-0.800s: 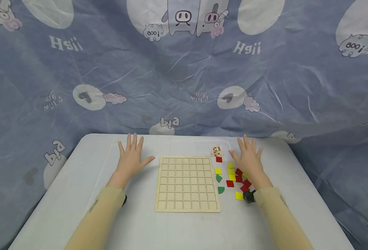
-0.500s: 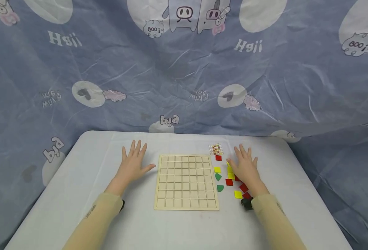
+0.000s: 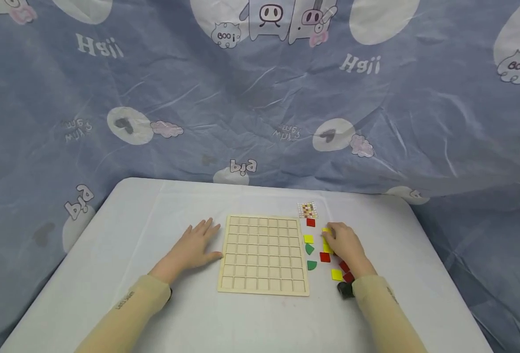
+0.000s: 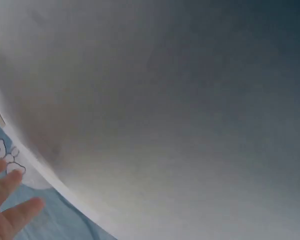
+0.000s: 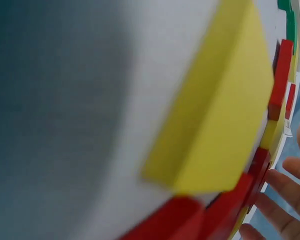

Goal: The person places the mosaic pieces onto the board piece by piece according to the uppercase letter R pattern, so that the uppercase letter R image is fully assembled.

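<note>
My left hand (image 3: 195, 247) lies beside the wooden grid board (image 3: 263, 293), fingers spread and thumb tip at the board's left edge. In the left wrist view only a few fingers (image 4: 21, 212) show, holding nothing. Over the pile of tiles right of the board, my right hand (image 3: 348, 246) hangs low, with its fingertips by the yellow square tiles (image 3: 327, 248). Red square tiles (image 3: 344, 266) lie partly under its palm and wrist. In the right wrist view its loosely bent fingers (image 5: 286, 189) are spread with nothing visible between them; a yellow tile (image 5: 225, 125) looms close.
Between board and pile lie two green quarter-round tiles (image 3: 311, 265), a yellow tile (image 3: 308, 239) and a red tile (image 3: 310, 222). A small printed pattern card (image 3: 307, 210) is behind them. A printed cloth (image 3: 242, 98) hangs behind the white table (image 3: 242, 323).
Both hands have come back toward the person and lower. The left thumb has reached the board's edge; the right fingers have drawn closer together over the yellow tiles.
</note>
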`<state>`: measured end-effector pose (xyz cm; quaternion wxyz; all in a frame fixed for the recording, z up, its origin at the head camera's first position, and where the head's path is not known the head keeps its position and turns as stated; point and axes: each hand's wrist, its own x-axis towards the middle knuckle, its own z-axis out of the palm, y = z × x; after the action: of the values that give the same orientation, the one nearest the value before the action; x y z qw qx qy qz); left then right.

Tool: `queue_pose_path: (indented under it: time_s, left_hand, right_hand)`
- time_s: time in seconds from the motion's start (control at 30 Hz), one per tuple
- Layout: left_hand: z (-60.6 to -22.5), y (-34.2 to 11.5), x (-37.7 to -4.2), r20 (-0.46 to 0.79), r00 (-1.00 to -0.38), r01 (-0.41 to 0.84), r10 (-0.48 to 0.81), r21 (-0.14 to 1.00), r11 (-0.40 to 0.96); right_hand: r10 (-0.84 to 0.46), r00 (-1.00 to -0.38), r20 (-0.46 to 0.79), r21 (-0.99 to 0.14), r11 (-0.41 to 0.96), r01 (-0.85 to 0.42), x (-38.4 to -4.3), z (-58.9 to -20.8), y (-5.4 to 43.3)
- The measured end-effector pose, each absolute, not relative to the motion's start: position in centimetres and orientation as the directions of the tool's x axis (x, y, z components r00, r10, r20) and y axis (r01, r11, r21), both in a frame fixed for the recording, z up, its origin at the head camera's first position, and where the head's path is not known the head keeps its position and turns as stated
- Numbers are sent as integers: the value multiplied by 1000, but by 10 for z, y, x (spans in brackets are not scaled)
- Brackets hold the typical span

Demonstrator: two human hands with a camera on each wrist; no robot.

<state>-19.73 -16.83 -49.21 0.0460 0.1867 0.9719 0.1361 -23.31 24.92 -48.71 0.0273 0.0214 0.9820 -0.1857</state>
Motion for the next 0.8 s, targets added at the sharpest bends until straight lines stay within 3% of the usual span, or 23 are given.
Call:
queue_pose_path:
  time_s: [0.17, 0.53, 0.8]
  left_hand:
    - [-496, -163, -191, -103, -893, 397, 439, 279, 874]
    - [-501, -163, -185, -132, -871, 411, 473, 332, 849]
    - [-501, -162, -187, -158, -861, 385, 484, 420, 822]
  right_hand:
    - [58, -998, -39, -374, 925, 69, -240, -487, 247]
    - [211, -949, -233, -498, 812, 303, -254, -487, 244]
    - [236, -936, -261, -548, 762, 345, -257, -486, 244]
